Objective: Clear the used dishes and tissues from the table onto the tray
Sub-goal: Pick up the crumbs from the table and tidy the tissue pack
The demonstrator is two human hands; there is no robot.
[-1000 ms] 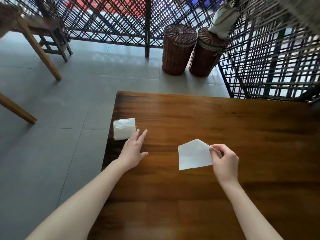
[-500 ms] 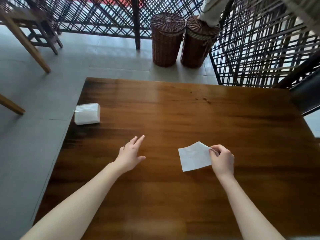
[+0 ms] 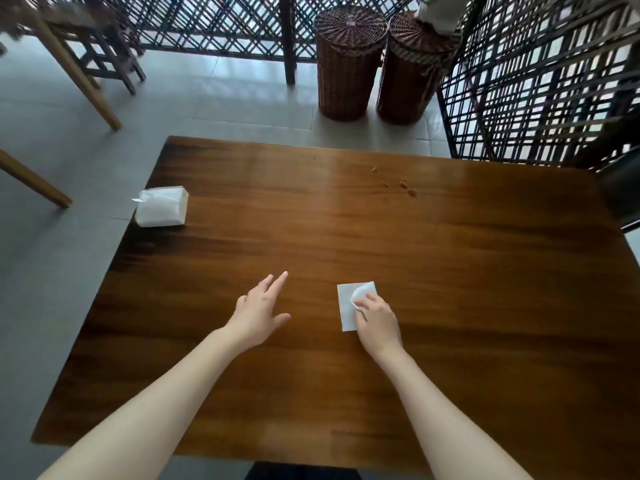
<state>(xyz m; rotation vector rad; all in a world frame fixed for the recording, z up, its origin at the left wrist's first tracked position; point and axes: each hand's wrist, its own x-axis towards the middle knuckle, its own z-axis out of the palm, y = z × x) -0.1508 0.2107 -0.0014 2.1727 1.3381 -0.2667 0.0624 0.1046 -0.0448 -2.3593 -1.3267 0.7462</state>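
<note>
A white tissue (image 3: 347, 306) lies flat on the brown wooden table (image 3: 415, 258), a little right of centre. My right hand (image 3: 375, 322) rests on its right side and pinches one curled-up corner between thumb and fingers. My left hand (image 3: 259, 308) hovers over the table to the tissue's left, fingers straight and spread, holding nothing. A white pack of tissues (image 3: 161, 206) sits at the table's far left edge. No tray or dishes are in view.
A few small crumbs (image 3: 401, 184) lie on the far right part of the table. Two wicker baskets (image 3: 349, 60) stand on the floor beyond it, next to a lattice screen (image 3: 540, 81). Wooden chair legs (image 3: 76, 67) stand at the far left.
My right hand has lowered the tissue from the air flat onto the table. The view has shifted, so the tissue pack now sits further from my left hand.
</note>
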